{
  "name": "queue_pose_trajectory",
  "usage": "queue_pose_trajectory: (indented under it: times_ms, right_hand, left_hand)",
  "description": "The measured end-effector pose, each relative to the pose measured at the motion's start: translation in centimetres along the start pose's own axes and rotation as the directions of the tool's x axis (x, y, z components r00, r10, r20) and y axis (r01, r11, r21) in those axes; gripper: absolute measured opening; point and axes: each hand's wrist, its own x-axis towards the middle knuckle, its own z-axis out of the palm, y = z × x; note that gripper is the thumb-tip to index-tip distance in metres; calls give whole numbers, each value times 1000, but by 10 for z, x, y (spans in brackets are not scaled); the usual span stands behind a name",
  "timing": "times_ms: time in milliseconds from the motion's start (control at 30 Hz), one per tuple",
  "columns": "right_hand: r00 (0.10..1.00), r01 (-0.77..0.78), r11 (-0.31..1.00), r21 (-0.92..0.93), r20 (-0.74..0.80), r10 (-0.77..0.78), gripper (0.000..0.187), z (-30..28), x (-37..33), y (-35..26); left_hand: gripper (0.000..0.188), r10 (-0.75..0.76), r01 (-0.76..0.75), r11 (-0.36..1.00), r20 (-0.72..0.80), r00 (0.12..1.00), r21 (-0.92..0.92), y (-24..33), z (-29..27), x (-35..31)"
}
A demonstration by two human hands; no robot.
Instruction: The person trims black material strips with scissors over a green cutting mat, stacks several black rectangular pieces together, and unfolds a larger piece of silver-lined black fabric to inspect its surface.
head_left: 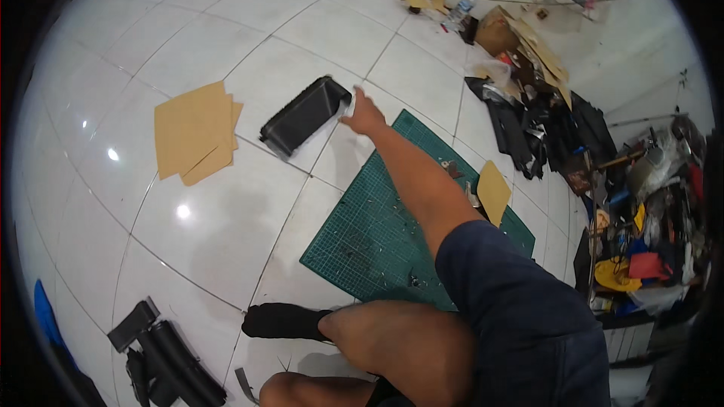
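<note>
My right hand (363,113) stretches out to the far end of a black box-shaped piece (305,117) with raised walls and a rough upper edge. Thumb and fingers are spread apart, right beside that end; whether they touch it is unclear. The piece lies tilted on the white tiles. Below my forearm spreads a green cutting mat (369,234) with scraps and small bits on it. Left of the black piece are several flat tan sheets (192,136), overlapping. My left hand is out of sight.
A tan card (494,192) rests at the mat's right side. Black sheets (520,136), cardboard (498,34) and a plastic bottle (464,7) lie along the wall. A cluttered rack (641,256) stands at right. Black molded pieces (173,354) sit at lower left, near my black-socked foot (283,321).
</note>
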Motion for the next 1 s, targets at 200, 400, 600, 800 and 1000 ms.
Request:
queue_pose_trajectory:
  times_ms: [200, 400, 600, 800, 1000]
  right_hand:
    - [818, 424, 906, 6, 427, -386, 45, 1, -155, 130]
    - [850, 3, 1000, 31, 526, -19, 50, -47, -377, 279]
    - [775, -460, 877, -141, 418, 474, 56, -106, -536, 400]
    - [668, -735, 678, -3, 169, 724, 44, -158, -533, 423]
    - [842, -538, 830, 149, 51, 537, 52, -171, -466, 416]
  left_hand:
    - [77, 49, -54, 993, 49, 998, 104, -32, 14, 10]
    - [78, 62, -60, 998, -61, 996, 28, -73, 38, 41]
    - [75, 115, -111, 983, -16, 993, 149, -10, 37, 72]
    - [75, 153, -217, 885, 183, 971, 412, 53, 7, 91]
    - [75, -13, -327, 586, 412, 911, 741, 115, -53, 116]
